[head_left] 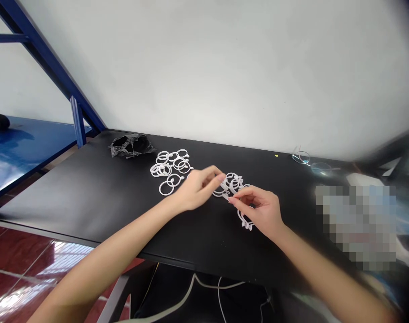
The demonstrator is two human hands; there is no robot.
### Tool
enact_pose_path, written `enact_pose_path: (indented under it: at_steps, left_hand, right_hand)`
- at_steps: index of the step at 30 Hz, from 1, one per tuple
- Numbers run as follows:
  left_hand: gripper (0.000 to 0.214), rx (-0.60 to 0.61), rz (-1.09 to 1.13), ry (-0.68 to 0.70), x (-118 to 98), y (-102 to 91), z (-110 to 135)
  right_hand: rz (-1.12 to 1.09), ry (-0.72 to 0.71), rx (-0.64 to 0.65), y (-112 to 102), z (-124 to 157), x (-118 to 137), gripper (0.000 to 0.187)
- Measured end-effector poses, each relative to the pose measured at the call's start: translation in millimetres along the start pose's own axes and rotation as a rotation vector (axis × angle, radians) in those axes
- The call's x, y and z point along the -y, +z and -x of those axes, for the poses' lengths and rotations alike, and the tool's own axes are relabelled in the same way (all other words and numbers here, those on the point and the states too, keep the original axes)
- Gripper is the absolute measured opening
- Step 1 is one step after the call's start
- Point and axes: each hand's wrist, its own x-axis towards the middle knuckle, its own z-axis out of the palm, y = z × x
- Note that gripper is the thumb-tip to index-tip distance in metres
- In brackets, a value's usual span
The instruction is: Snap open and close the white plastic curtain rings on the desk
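At the near edge, pale cables [186,297] hang below the black bench [197,233], with red floor tiles [14,264] showing to the left. On the bench, a few knobbed white rings [247,225] lie partly under the right hand [263,211], whose thumb and forefinger pinch the tip of a white plastic ring [226,196]. To its right, a pixelated patch [362,220] masks something. The left hand [199,188] is bent with thumb and forefinger nearly together at the edge of a tangled ring pile [234,181]; I cannot tell whether it grips one. This pile sits just beyond and between the hands. Left of it, a looser ring group [161,169] spreads out, some overlapping. Farther back are a crumpled black plastic bag [133,143] on the left and thin clear plastic [301,157] on the right. Behind stand a blue metal frame [52,63] and a pale wall [207,67].
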Motion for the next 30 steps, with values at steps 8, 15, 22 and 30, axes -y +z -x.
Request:
enact_pose_path:
  at_steps: [8, 15, 22, 30]
  left_hand:
    - [0.028, 0.192, 0.531, -0.183, -2.1, 21.6, 4.9]
    - [0.029, 0.271, 0.612, -0.258, -9.4, 9.2, -0.1]
    - [0.027, -0.109, -0.104, 0.410, -8.8, 23.7, 13.1]
    - [0.033, -0.336, -0.417, 0.914, 0.2, 28.8, 15.3]
  right_hand:
    - [0.095, -0.367, -0.041, 1.7, 1.5, -0.7, 0.021]
    - [0.120, -0.306, -0.068, -4.1, -2.6, -2.0, 0.026]
    - [0.115, -0.453, -0.134, 10.3, 5.2, 6.8, 0.027]
    - [0.011, -0.590, -0.083, 13.6, 10.3, 24.2, 0.026]
